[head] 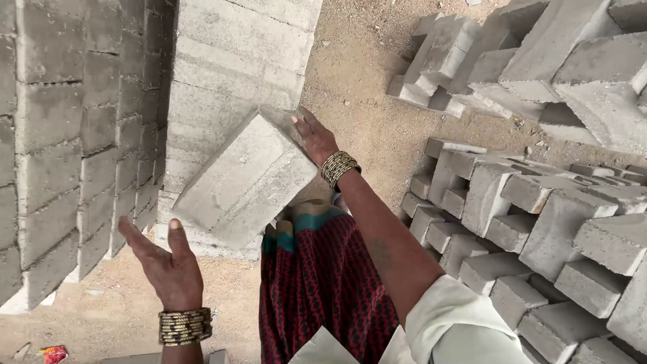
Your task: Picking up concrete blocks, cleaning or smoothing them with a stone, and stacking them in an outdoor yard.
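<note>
A grey concrete block [246, 178] hangs tilted in front of a tall stack of the same blocks [229, 61]. My right hand [313, 138] lies flat against the block's upper right edge, fingers stretched out. My left hand [165, 259] is spread open just below the block's lower left corner, palm turned toward it, with a small gap between them. Gold bangles circle both wrists. Whether the block rests on the stack or is in the air is unclear.
A second wall of stacked blocks [67, 135] rises at the left. Loose piles of blocks lie at the right [539, 222] and upper right [539, 61]. Sandy ground [364, 87] runs between them. My red patterned skirt [323, 283] hangs below.
</note>
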